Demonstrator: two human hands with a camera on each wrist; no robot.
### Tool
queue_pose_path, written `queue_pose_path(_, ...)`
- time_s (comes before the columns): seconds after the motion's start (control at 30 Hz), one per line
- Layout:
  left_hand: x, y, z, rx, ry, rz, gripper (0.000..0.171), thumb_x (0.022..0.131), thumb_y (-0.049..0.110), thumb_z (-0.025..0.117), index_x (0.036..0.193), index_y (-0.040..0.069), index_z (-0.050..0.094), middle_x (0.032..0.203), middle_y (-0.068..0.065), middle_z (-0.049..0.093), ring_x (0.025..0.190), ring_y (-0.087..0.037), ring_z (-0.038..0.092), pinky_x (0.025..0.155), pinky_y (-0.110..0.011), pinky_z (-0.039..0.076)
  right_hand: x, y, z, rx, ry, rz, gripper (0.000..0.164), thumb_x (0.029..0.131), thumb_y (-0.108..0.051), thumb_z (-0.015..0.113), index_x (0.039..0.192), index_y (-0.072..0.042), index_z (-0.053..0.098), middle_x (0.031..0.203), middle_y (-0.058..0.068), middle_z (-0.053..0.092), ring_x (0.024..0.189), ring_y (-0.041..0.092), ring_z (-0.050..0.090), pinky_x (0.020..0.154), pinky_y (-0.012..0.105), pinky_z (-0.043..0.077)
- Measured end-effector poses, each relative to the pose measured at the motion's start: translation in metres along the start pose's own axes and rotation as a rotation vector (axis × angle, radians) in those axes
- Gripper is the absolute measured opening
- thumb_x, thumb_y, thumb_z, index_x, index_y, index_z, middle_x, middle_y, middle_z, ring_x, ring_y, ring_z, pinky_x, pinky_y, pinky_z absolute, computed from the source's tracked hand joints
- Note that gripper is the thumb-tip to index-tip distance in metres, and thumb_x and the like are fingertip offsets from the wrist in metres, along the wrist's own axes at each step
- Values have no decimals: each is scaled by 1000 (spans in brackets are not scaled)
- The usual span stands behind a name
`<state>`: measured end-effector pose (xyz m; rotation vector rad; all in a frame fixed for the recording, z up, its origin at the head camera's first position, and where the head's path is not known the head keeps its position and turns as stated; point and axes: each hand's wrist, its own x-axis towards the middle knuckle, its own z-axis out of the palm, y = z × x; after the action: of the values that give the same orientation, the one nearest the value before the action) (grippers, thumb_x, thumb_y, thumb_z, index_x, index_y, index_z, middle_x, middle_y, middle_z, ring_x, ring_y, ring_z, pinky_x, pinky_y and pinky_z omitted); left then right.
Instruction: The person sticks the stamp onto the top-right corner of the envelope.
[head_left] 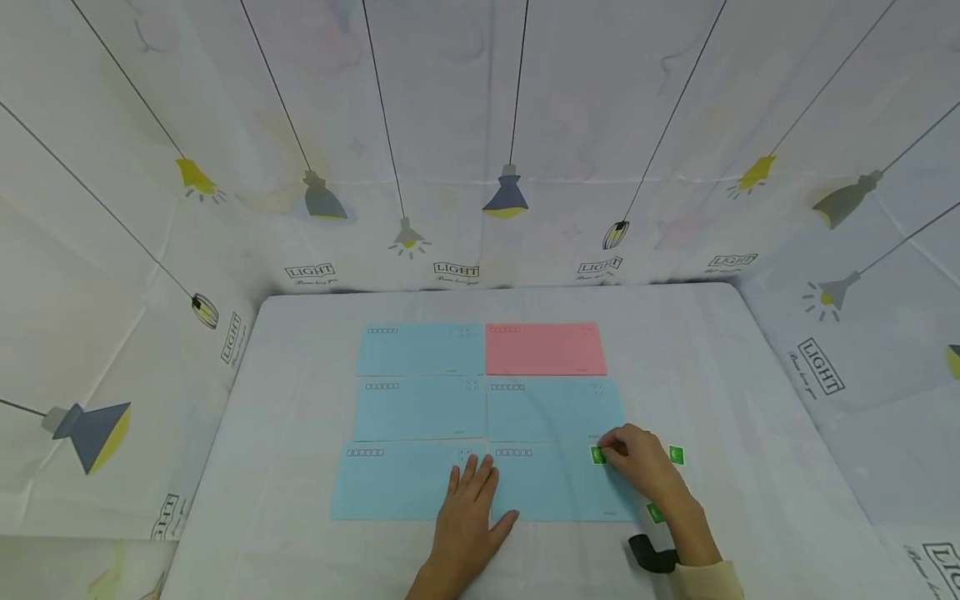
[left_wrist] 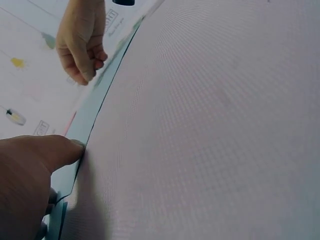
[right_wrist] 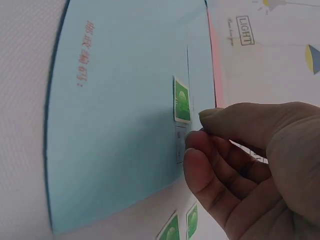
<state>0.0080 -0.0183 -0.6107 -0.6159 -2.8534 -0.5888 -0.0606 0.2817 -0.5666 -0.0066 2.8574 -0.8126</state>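
My left hand lies with straight, spread fingers across the inner edges of two light blue envelopes in the front row. Its thumb rests at the front edge of the right one; the left one is partly under the fingers. My right hand is over that right envelope's upper right corner, thumb and fingertips curled together beside a green stamp. The stamp sits on the envelope next to a small printed box. In the right wrist view the fingertips are slightly apart from the stamp, nothing showing between them.
Behind lie two blue envelopes, then a blue one beside a pink one. Two more green stamps lie on the white cloth right of the envelopes. A black device is at the right wrist.
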Motion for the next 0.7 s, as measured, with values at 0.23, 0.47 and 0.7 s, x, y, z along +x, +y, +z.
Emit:
queue_pose_path(0.23, 1, 0, -2, 20, -55, -11, 63, 89, 52, 56, 133, 8, 53, 146, -6, 44, 139, -28, 36, 110, -53, 33, -5, 1, -11, 9, 51, 4, 10, 87, -13, 64, 96, -10, 66, 90, 2, 65, 78, 13, 54, 68, 26, 49)
queue_pose_path(0.47, 11, 3, -12, 34, -4, 11, 53, 89, 45, 59, 126, 7, 58, 137, -8, 54, 130, -29, 48, 104, -52, 41, -12, 3, -20, 26, 56, 38, 13, 89, -18, 63, 98, -10, 65, 95, 4, 66, 82, 15, 57, 73, 31, 52)
queue_pose_path(0.7, 42, -1, -21, 24, 144, 22, 50, 87, 38, 64, 122, 2, 60, 130, -13, 58, 125, -31, 53, 102, -52, 42, -14, 10, -28, 13, 101, 56, 14, 90, -20, 63, 100, -10, 65, 95, 5, 68, 83, 16, 60, 67, 27, 52)
